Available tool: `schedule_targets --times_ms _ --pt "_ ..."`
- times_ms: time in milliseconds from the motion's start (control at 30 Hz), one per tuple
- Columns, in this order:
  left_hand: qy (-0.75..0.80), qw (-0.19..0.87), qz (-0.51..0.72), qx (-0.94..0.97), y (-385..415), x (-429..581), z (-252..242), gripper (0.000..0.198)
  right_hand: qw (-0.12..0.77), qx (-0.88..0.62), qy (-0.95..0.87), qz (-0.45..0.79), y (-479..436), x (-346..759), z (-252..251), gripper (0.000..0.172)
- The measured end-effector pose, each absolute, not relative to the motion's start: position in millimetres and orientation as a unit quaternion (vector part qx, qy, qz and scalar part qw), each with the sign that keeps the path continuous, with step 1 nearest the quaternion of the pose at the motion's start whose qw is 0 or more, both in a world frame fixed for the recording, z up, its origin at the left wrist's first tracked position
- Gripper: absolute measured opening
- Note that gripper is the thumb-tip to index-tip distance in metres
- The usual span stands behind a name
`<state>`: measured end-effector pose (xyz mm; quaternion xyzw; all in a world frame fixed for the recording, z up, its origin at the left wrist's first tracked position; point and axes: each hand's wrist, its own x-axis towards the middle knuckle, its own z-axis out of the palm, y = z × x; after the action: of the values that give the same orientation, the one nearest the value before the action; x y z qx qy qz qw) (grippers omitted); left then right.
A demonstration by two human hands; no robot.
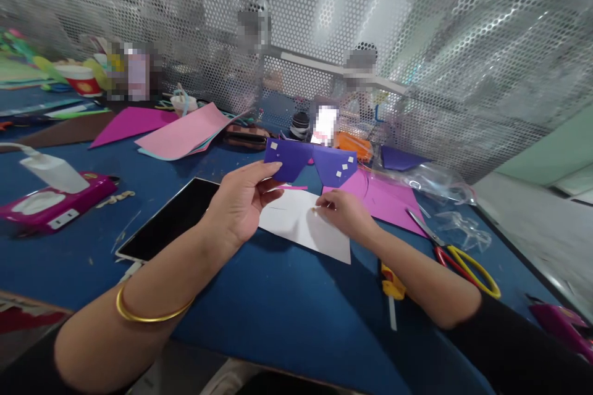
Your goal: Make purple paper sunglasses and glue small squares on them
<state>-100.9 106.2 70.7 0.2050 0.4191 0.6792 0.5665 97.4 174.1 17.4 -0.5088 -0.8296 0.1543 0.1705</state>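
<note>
My left hand [238,203] pinches the left end of a purple paper cut-out [293,163], raised above the table. Small white squares dot both ends of the cut-out, which narrows in the middle. Lower and to the right, my right hand [347,213] has its thumb and fingers drawn together over a white sheet of paper [296,228]. What sits between those fingertips, if anything, is too small to make out. Behind that hand lies a magenta-pink sheet [391,200]. A thin pink strip [294,187] shows between the hands.
Scissors [472,268] with red and yellow handles and a yellow tool [393,284] lie at right. A black-screened tablet [173,219] and a magenta power strip [60,203] are at left. Coloured sheets [185,133] lie behind. A perforated metal screen [315,6] borders the blue table [278,308].
</note>
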Motion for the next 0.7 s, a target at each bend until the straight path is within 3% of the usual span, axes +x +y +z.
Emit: schedule_targets --times_ms 100,233,700 --pt "0.406 0.571 0.684 0.202 106 -101 70 0.019 0.135 -0.525 -0.815 0.203 196 94 1 0.015" --pt "0.392 0.578 0.686 0.205 104 -98 68 0.017 0.094 -0.524 -0.807 0.255 204 96 -9 0.035" --pt "0.394 0.594 0.666 0.219 104 -94 65 0.016 0.108 -0.526 -0.808 0.243 198 94 -10 0.034"
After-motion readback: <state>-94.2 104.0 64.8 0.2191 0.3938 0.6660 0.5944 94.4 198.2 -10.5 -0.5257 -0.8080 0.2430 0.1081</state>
